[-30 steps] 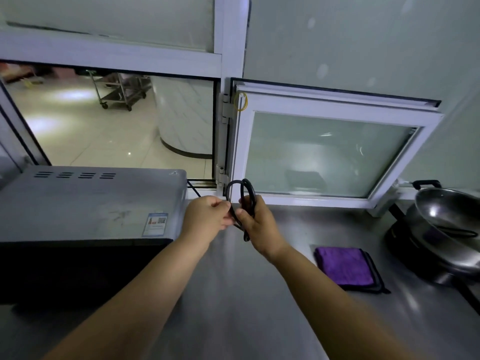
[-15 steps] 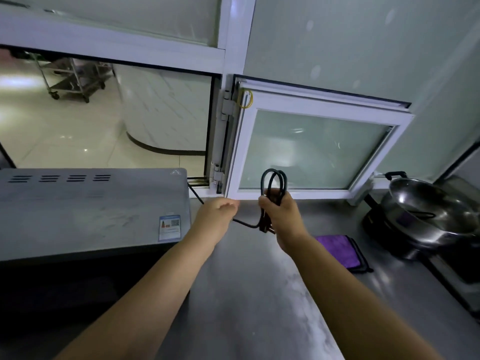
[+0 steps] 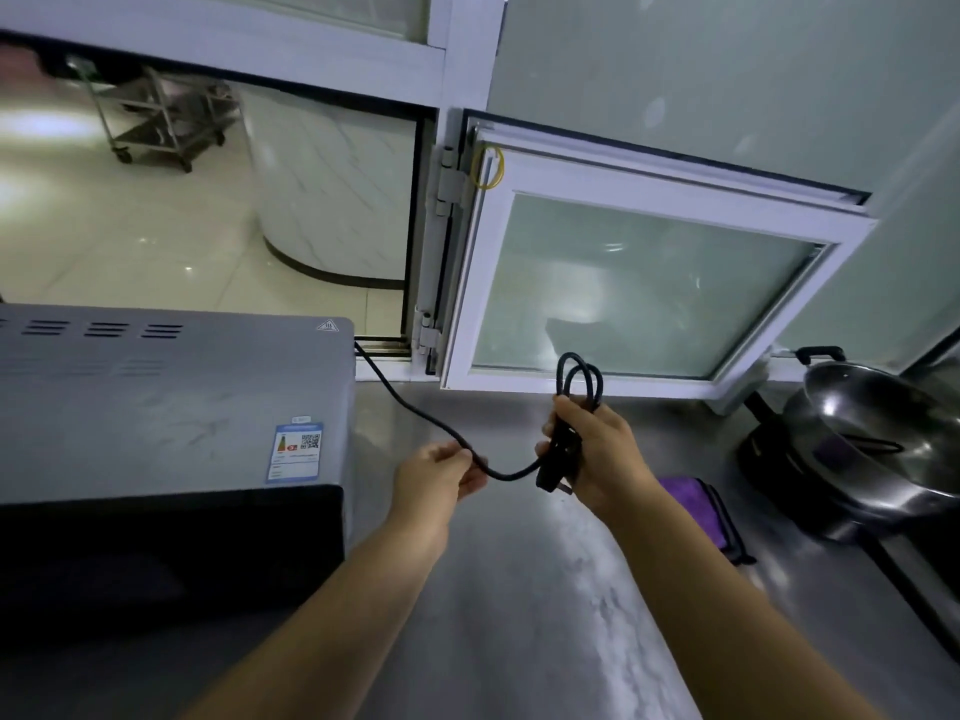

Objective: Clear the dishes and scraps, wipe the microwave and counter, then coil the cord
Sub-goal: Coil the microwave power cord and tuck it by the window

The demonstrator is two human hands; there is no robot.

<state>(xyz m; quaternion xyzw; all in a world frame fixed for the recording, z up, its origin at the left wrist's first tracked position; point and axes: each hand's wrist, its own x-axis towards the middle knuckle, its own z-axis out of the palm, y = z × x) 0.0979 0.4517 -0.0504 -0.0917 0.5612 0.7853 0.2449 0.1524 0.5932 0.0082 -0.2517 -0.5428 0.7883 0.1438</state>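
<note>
Hands (image 3: 436, 475) farther apart — cord (image 3: 415, 407) longer.

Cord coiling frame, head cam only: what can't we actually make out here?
- Cord origin: head view, hidden behind the microwave rear corner.
- Coil loop count and plug: the right hand covers the bundle's middle.
- Left hand grip: fingers curl over the cord; contact hidden.
- Sticker text: too small.
- Purple cloth: partly behind the right forearm.
- Wok: cut by the right edge.
</note>
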